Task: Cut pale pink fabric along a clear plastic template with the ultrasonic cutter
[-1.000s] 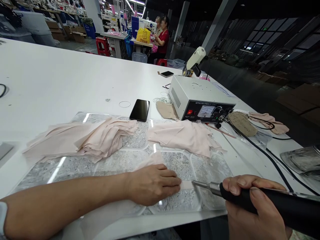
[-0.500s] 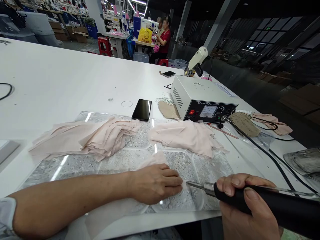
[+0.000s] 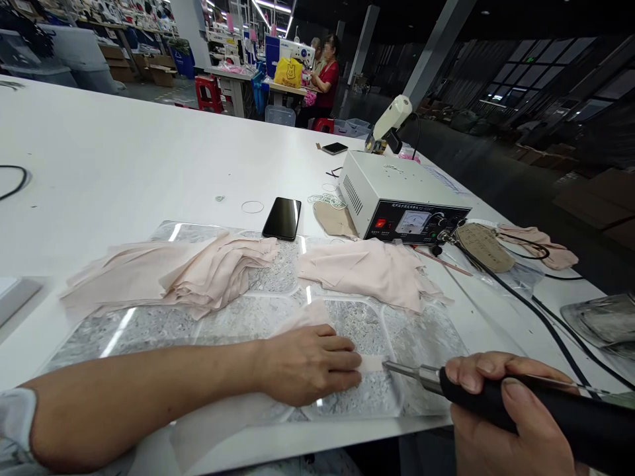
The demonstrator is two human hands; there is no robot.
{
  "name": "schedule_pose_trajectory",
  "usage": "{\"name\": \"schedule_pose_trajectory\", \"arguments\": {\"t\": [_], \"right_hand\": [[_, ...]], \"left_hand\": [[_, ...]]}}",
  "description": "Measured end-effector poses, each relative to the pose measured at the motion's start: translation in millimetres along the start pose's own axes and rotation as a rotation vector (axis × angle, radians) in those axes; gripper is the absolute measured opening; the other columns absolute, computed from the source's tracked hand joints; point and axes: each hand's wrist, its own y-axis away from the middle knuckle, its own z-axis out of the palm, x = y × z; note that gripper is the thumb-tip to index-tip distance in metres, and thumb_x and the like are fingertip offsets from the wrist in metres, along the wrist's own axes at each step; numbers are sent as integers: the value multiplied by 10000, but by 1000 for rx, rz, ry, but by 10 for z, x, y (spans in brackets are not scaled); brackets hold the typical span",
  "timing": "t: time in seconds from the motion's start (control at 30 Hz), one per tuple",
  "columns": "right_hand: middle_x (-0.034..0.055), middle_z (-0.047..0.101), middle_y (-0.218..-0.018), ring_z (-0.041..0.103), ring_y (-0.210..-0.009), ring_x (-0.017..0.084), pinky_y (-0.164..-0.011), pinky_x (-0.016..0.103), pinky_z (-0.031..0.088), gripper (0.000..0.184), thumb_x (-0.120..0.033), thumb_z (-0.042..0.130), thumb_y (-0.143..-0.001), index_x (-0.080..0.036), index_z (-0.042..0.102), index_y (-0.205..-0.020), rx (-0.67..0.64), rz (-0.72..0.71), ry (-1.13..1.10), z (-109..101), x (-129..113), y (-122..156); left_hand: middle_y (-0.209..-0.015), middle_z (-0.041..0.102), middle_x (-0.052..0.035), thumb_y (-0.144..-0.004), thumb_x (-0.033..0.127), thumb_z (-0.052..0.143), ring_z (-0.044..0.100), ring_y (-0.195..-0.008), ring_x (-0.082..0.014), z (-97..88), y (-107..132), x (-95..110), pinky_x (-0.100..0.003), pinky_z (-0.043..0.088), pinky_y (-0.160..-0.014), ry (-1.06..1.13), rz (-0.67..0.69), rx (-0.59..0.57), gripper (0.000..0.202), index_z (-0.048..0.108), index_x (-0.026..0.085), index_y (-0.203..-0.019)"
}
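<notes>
My left hand lies flat, palm down, with its fingers together on a pale pink fabric piece, most of which its palm and forearm hide. From under the fingertips a narrow pale strip sticks out to the right. My right hand is wrapped round the black handle of an ultrasonic handpiece. Its slim metal tip points left and meets the end of the strip, on a grey marble-patterned mat. A fanned stack of pink fabric pieces and a second pile lie beyond my hands.
A control box with a dial and a red switch stands at back right, its black cable running to the right. Nearby are a phone, a cardboard piece and a glass jar. Across the room, people sit at sewing machines.
My right hand has drawn the handpiece to the right, its tip moving away from my left fingers. More of the pale strip shows between them. My left hand stays in place.
</notes>
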Motion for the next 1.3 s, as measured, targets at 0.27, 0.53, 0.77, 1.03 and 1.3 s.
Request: {"name": "schedule_pose_trajectory", "arguments": {"t": [0.27,0.53,0.77,1.03,1.3], "right_hand": [[-43,439,-669,432,-483,90,-461,303,459,137,-220,629,-638,-204,509,-702,-83,-22,7,20,1,-18],[-52,479,-683,469,-478,88,-456,285,463,163,-193,633,-675,-213,515,-786,-209,-59,-66,68,58,47],[-43,502,-671,480,-487,91,-455,278,476,145,-169,615,-671,-199,527,-782,-203,-66,-73,161,67,80],[-36,538,-667,501,-494,105,-469,294,496,116,-153,618,-715,-205,537,-779,-268,-132,-38,157,78,75],[-43,512,-671,486,-487,98,-461,286,486,141,-166,627,-682,-213,537,-780,-201,-64,-83,107,39,89]], "left_hand": [[-1176,667,-114,-972,165,473,597,-1066,-203,24,16,6,-315,475,-836,0,0,36,260,633,97,-1165],[-1248,652,-104,-987,164,448,593,-1072,-200,30,14,1,-306,445,-866,-12,6,-4,279,633,83,-1178],[-1223,659,-120,-980,162,453,605,-1032,-198,22,2,1,-310,446,-842,-15,12,19,269,640,71,-1150],[-1161,677,-128,-960,138,498,616,-1030,-207,45,5,-8,-303,443,-824,8,27,77,240,642,53,-1132],[-1213,670,-109,-988,159,460,614,-1068,-202,35,6,8,-305,454,-848,-9,-6,47,246,656,103,-1125]]}}
